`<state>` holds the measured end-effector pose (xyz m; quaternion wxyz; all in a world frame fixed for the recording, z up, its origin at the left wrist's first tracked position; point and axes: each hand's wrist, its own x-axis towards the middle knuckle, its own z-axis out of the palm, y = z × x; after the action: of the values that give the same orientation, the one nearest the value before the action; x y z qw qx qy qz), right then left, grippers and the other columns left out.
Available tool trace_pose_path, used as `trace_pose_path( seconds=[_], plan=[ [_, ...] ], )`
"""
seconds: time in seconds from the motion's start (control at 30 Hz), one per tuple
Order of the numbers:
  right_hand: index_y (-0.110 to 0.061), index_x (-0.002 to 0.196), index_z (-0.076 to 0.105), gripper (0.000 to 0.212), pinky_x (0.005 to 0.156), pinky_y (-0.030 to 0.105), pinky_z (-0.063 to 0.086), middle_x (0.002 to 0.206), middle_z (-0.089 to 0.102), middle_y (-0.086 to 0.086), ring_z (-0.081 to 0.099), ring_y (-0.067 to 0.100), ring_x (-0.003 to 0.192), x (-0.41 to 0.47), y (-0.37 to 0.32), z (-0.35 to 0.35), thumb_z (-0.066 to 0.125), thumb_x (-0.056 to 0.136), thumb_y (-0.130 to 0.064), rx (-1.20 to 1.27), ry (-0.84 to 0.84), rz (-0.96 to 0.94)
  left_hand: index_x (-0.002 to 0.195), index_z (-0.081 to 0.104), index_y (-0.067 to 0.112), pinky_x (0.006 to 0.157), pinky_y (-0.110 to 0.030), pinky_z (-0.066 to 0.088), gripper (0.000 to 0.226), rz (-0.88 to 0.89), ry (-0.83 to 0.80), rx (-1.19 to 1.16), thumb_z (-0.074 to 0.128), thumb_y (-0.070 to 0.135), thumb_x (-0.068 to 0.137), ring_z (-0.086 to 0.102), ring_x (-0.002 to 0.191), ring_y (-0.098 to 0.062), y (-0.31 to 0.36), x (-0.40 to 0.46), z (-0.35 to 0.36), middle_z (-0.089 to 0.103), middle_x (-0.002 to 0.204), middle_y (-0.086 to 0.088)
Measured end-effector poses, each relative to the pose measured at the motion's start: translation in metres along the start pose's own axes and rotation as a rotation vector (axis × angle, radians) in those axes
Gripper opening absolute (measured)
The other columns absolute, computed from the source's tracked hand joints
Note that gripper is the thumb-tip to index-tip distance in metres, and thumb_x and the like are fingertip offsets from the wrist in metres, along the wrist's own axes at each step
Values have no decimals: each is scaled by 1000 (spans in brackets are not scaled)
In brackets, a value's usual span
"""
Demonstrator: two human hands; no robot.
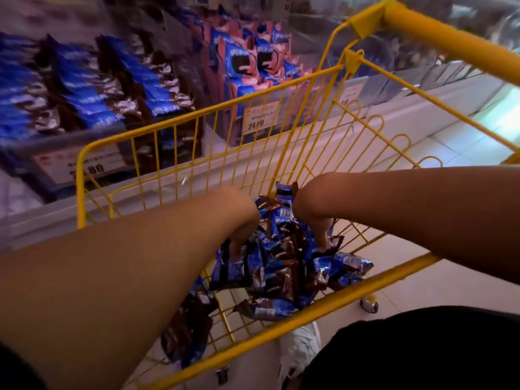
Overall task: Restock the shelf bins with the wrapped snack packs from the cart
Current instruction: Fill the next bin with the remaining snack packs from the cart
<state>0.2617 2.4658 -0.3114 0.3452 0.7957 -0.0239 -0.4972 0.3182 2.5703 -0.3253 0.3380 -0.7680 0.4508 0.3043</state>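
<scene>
Pale tiled floor (464, 142) lay under a yellow wire cart (281, 330) standing just beside the shelf. Both hands reached down into it: left hand (242, 232) and right hand (318, 223) each had fingers curled into the heap of blue-and-brown snack packs (281, 271); too many to count. Beyond the cart's far rim, two shelf bins (84, 88) held standing packs, with two price labels (92, 164) legible.
</scene>
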Motion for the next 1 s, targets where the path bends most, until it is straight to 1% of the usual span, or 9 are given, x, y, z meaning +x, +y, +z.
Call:
trace_pose_path(
  seconds=[0.17,0.23,0.3,0.37,0.43,0.5,0.67,0.77,1.0],
  plan=[
    [-12,127,62,67,57,30,38,75,45,-4,42,15,63,3,1,0,75,78,-55,-66,138,-64,134,52,8,38,-20,47,54,-20,15,-211,62,44,94,58,51,-11,-5,-12,-15,54,67,1],
    [-9,125,63,57,70,31,40,86,51,-1,48,18,76,5,5,2,74,83,-46,-25,194,-127,114,57,1,36,-17,48,37,-42,26,-297,59,35,98,57,35,-8,-7,-11,-19,58,45,0],
    [-11,122,62,43,83,31,46,111,58,3,54,21,97,11,14,7,74,87,-34,148,149,-184,86,53,1,53,-20,57,33,-75,42,-349,57,31,99,60,39,-8,-8,-10,-20,54,34,1],
    [-12,108,59,24,83,42,58,119,58,10,60,33,103,13,29,9,72,89,-19,452,71,-189,94,58,3,78,-29,60,27,-45,49,-371,59,30,99,70,63,-14,-11,-9,-19,66,51,-4],
    [-9,99,60,13,61,40,62,114,58,15,63,38,96,7,44,3,69,91,-10,700,65,-187,128,52,6,84,-38,60,40,-1,51,-463,61,29,97,73,88,-22,-17,-6,-19,73,90,-13],
    [-8,96,63,10,55,35,61,112,61,18,67,40,94,1,57,-5,70,89,-7,854,115,-187,137,46,7,81,-43,61,50,31,76,-563,61,30,96,72,93,-26,-24,-8,-22,69,108,-16],
    [-8,87,65,6,60,37,59,86,70,10,71,31,85,-35,86,-17,71,88,-7,1043,297,-252,112,59,2,55,-32,60,25,131,304,-893,61,22,97,75,73,-23,-58,-54,-44,68,101,-19],
    [-14,83,66,11,56,28,55,66,69,-4,68,17,70,-69,98,-13,67,91,-7,1160,476,-339,106,59,8,53,-27,58,13,193,463,-1058,59,18,97,75,69,-20,-80,-105,-38,71,97,-16],
    [-12,84,63,3,50,17,46,72,65,2,60,7,60,-149,79,-27,60,85,-11,1636,649,-745,104,52,13,57,-38,62,6,340,758,-1635,55,11,99,74,72,-29,-103,-190,44,72,99,-19]
  ],
)
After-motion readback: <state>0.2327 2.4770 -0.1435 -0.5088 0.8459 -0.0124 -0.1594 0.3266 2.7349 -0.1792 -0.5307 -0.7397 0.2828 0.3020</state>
